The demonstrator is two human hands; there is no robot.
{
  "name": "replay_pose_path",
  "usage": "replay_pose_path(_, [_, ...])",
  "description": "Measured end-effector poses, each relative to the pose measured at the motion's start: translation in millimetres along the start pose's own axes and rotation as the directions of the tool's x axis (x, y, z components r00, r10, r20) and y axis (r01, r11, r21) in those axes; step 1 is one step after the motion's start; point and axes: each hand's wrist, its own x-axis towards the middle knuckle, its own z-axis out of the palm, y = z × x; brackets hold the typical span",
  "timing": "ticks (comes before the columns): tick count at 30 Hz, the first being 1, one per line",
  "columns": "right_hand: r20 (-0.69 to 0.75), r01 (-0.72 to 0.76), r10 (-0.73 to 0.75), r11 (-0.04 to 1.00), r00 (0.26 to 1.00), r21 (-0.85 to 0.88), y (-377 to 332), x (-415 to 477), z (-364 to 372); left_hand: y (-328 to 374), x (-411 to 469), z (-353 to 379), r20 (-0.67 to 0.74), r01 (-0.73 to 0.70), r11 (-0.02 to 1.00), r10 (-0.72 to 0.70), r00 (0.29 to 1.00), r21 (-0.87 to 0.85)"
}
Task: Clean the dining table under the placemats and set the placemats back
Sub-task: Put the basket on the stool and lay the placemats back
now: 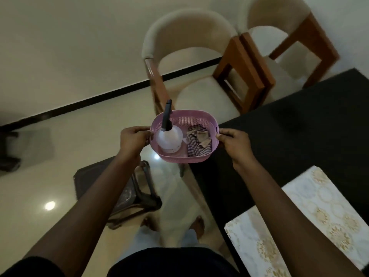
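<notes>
I hold a pink perforated basket (183, 159) in the air, over the near left corner of the black dining table (299, 124). My left hand (134, 139) grips its left rim and my right hand (234, 142) grips its right rim. Inside stand a white spray bottle (169, 139) with a dark nozzle and a crumpled striped cloth (197, 143). Two white placemats with gold floral print lie on the table at the lower right, one nearer the table's middle (327, 206) and one close to me (257, 246).
Two cream upholstered chairs with wooden frames stand at the table's far side, one (189, 62) behind the basket and one (279, 37) to its right. A dark stool (127, 194) stands on the glossy floor at my left. The wall's black skirting (99, 96) runs behind.
</notes>
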Motion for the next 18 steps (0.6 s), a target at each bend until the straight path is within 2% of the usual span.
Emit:
replay_pose_path(6, [0.201, 0.012, 0.006, 0.996, 0.979, -0.087, -11, -5, 132, -31, 18, -135, -0.175, 0.039, 0.996, -0.053, 0.983, -0.084])
replay_pose_path(10, [0.266, 0.009, 0.037, 0.986, 0.963, -0.168, -5, -16, 220, -55, 25, -215, -0.269, 0.082, 0.988, -0.115, 0.956, -0.13])
replay_pose_path(18, [0.351, -0.014, 0.145, 0.937, 0.925, -0.35, 72, -6, 381, -140, 59, -341, -0.339, 0.273, 0.948, -0.314, 0.887, -0.164])
